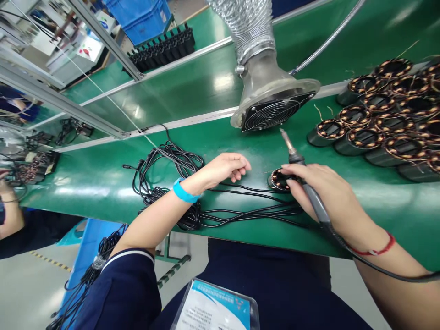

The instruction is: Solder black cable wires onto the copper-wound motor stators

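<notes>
My right hand (325,195) grips a soldering iron (314,201) whose metal tip points up and away from me. The thumb and forefinger of that hand also rest on a small motor stator (277,179) with copper windings, partly hidden by the fingers. From the stator a thin wire lead sticks out to the left. My left hand (230,167) hovers left of the stator, its fingers curled and pinched together. Whether anything fine lies between them I cannot make out. Black cables (240,213) run beneath both hands from a coiled bundle (165,160) on the green bench.
A fume extractor with a fan grille (278,112) hangs just beyond the iron's tip. Several wound stators (364,137) stand in rows at the right. Behind the rail are black parts (165,48) and blue crates (146,23). A co-worker's arm (12,211) shows at the left.
</notes>
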